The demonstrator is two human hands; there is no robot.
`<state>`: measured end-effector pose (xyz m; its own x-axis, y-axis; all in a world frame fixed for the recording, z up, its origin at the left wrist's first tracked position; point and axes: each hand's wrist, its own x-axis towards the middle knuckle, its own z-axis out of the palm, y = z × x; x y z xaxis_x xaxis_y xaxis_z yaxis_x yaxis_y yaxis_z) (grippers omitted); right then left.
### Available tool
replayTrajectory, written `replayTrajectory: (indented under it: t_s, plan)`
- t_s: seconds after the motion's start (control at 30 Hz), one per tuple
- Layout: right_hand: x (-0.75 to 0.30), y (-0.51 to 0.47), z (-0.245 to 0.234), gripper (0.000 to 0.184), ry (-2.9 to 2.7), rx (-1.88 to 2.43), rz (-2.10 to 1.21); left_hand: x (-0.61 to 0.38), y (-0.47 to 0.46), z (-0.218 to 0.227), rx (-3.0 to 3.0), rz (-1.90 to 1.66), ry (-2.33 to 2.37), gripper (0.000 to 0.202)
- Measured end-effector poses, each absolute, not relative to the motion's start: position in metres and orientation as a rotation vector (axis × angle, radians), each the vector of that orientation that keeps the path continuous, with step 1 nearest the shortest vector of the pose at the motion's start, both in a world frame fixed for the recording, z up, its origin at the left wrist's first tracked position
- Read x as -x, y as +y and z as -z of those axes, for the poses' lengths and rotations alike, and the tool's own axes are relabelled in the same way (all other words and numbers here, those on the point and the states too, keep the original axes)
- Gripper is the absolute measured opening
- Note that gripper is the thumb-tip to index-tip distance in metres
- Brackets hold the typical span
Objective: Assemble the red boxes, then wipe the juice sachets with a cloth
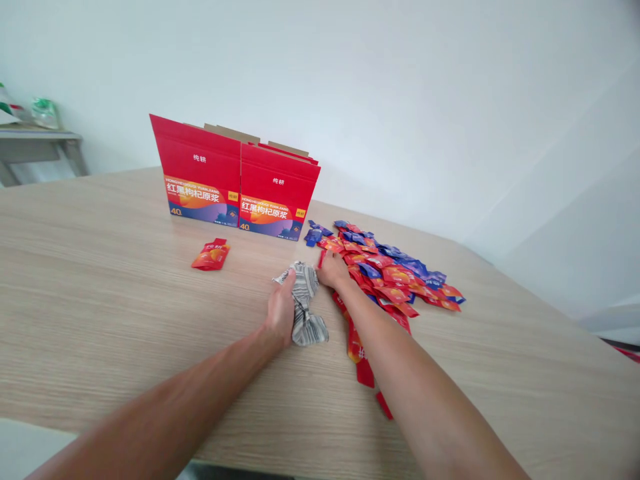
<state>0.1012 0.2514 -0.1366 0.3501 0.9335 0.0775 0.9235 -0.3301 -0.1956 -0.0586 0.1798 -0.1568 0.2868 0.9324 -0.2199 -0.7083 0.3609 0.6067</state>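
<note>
My left hand (pixel 281 312) grips a striped grey and white cloth (pixel 305 307) bunched on the wooden table (pixel 100 300). Just to its right, my right hand (pixel 331 270) rests at the near edge of a pile of red and blue sachets (pixel 395 270), fingers curled among them; whether it holds one is hidden. More red sachets (pixel 356 347) lie under my right forearm. A single red sachet (pixel 211 255) lies apart to the left. Behind stand two red cartons (pixel 240 180) side by side with their top flaps open.
A white wall runs behind the table. At far left stands a grey shelf (pixel 35 143) with some green and white items on it. The table's right edge slants toward the lower right.
</note>
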Motion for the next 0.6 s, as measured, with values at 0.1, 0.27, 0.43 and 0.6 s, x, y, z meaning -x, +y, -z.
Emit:
replayTrajectory:
  t_s: [0.1, 0.27, 0.43, 0.6]
  plan:
    - [-0.100, 0.255, 0.136, 0.066, -1.689, 2.421, -0.043, 0.060, 0.181, 0.159, -0.451, -1.090, 0.567, 0.040]
    - [-0.097, 0.252, 0.136, 0.052, -1.804, 2.327, 0.003, 0.062, 0.180, 0.160, -0.427, -1.085, 0.622, 0.039]
    - [-0.099, 0.244, 0.128, 0.051, -1.839, 2.184, 0.051, 0.064, 0.179, 0.158, -0.398, -1.056, 0.637, 0.038]
    - [-0.111, 0.220, 0.128, 0.066, -1.637, 1.903, 0.100, 0.065, 0.179, 0.154, -0.315, -1.019, 0.637, 0.039]
